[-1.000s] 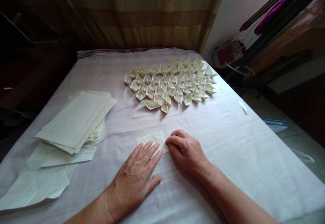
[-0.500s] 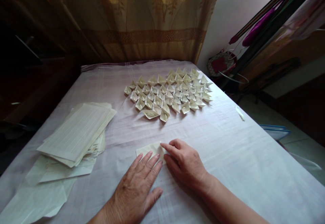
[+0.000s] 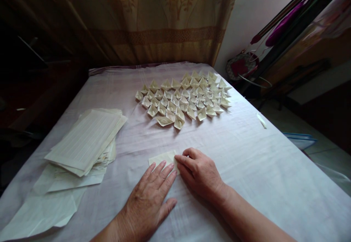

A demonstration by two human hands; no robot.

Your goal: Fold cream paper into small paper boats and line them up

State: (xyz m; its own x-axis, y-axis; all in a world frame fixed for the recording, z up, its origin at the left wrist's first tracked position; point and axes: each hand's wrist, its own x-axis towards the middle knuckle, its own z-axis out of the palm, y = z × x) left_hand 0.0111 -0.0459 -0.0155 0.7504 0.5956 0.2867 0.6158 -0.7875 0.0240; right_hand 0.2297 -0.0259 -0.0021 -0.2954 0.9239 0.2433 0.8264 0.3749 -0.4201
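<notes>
A small piece of folded paper (image 3: 162, 157) lies flat on the cloth in front of me. My left hand (image 3: 150, 196) rests on its near part, fingers stretched out and thumb apart. At the paper's right edge, my right hand (image 3: 202, 174) has its fingers bent and thumb drawn in, pinching that edge. The fingers hide the near and right parts of the paper. Beyond my hands stand several rows of small folded paper boats (image 3: 179, 105), packed close together.
To the left lies a stack of printed sheets (image 3: 85, 139), with loose pale paper (image 3: 46, 212) beneath and nearer me. A small white strip (image 3: 261, 121) sits by the right edge of the cloth-covered surface (image 3: 257, 176). A patterned curtain (image 3: 164, 33) hangs behind.
My right index finger has drawn back and bent in toward the thumb at the paper's right edge. My left hand stays flat on the paper. The view has shifted slightly.
</notes>
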